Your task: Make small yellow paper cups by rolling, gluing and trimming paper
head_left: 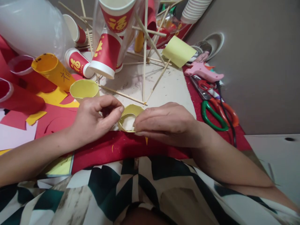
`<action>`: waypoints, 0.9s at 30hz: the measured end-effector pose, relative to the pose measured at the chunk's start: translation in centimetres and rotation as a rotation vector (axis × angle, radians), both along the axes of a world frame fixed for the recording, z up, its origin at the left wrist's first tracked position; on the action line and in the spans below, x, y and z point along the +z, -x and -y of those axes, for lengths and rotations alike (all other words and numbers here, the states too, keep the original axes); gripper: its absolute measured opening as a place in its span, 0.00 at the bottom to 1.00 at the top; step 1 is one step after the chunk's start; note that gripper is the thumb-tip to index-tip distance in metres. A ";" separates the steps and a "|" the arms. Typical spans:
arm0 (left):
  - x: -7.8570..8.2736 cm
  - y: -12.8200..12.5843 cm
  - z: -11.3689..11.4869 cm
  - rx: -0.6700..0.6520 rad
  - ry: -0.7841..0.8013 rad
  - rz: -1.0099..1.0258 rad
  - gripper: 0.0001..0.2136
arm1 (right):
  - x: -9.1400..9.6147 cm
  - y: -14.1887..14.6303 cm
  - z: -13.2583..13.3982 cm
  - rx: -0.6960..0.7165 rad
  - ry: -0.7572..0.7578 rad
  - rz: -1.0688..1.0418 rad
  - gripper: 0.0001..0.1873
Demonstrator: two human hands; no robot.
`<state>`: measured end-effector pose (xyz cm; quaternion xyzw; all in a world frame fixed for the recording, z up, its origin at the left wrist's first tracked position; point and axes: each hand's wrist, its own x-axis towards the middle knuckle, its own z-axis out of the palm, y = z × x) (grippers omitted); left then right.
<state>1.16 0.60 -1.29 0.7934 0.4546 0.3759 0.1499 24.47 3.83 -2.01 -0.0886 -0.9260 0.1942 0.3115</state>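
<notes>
A short yellow paper tube (132, 109) stands between my two hands at the near edge of a white board (172, 89). My left hand (97, 117) pinches its left rim between thumb and fingertips. From the other side, my right hand (167, 123) has its fingers closed on the tube's right wall, and some fingertips are hidden. Just beyond my left hand stands another yellow paper tube (84, 89), apart from my fingers. Thin wooden sticks (143, 75) joined into a frame rise from the board behind the tube.
Red paper cups (106, 53) hang in clear plastic above the board. Orange (55, 72) and red paper tubes (21, 97) stand left among paper scraps. Right lie a pink glue gun (203, 71), its black cord, and green-and-orange-handled scissors (214, 117). A yellow paper roll (179, 51) lies behind.
</notes>
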 end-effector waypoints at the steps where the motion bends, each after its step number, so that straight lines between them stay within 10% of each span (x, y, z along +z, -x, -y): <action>1: 0.1 0.0 0.0 0.001 0.006 -0.003 0.06 | 0.0 0.0 0.1 0.008 0.011 0.000 0.04; 10: 0.7 -0.1 0.5 -0.016 -0.085 -0.158 0.07 | 0.7 -0.2 0.2 -0.313 0.059 -0.245 0.03; 27: 1.5 -1.6 0.5 -0.177 -0.423 -0.499 0.10 | 1.7 0.5 1.6 -0.445 -0.044 0.283 0.13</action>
